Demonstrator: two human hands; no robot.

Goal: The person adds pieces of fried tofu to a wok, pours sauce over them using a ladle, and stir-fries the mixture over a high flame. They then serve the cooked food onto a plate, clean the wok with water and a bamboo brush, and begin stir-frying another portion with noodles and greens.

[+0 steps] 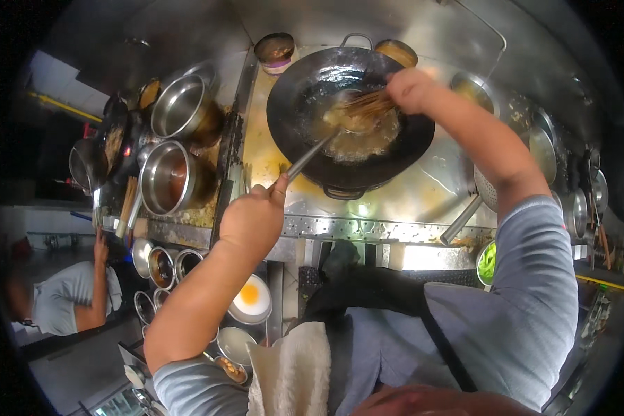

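A large black wok [290, 114] sits on the steel stove top in front of me, with frothy brownish liquid [357, 147] in its bottom. My left hand [252, 216] is closed around the handle of a metal ladle [310, 157], which reaches over the near rim into the wok. In my right hand [410, 90], above the wok's right side, is a bundled bamboo brush [369, 104]. Its bristles point left, down at the ladle's bowl. Motion blur and liquid partly hide where brush and ladle meet.
Steel pots [165, 177] stand at the left. A perforated skimmer [462, 220] lies at the right, near a bowl of green vegetables [487, 264]. Seasoning bowls and a white bowl with a yellow-orange centre [249, 297] are below my left arm. Another person [69, 298] works at far left.
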